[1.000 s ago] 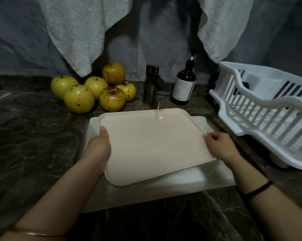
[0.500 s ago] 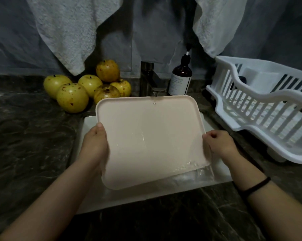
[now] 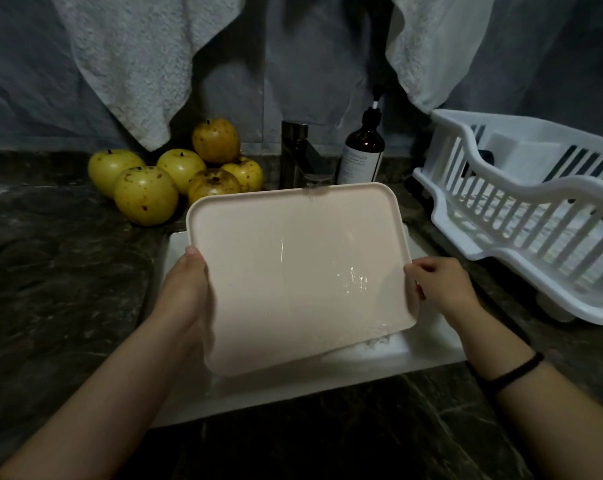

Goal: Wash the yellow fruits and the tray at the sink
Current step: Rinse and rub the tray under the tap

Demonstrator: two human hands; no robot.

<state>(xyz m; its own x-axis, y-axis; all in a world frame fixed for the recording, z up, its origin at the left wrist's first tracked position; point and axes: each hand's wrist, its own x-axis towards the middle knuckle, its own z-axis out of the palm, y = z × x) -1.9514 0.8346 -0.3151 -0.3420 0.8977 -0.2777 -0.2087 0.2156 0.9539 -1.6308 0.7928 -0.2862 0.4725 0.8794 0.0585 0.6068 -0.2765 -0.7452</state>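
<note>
The tray point(image 3: 293, 271) has been lifted at its far edge since a moment ago. Before, it lay almost flat over the sink point(image 3: 328, 386) and the thin stream fell on its middle. Now its far rim sits just under the faucet point(image 3: 300, 154), and the water runs down the sloped face and drips off the near right corner into the sink. I judge this is the rinsing of the tray, well in progress, and the tilt helps the water to leave.

The left hand point(image 3: 185, 289) grips the left edge with the thumb laid over the rim; its other fingers are hidden behind the tray. The right hand point(image 3: 438, 285) pinches the right edge with curled fingers. Both forearms reach forward from the near side.

The yellow fruits point(image 3: 146, 195) wait in a pile on the dark surface point(image 3: 61, 271), far left of the sink, not touched. I think their washing is not yet done.
</note>
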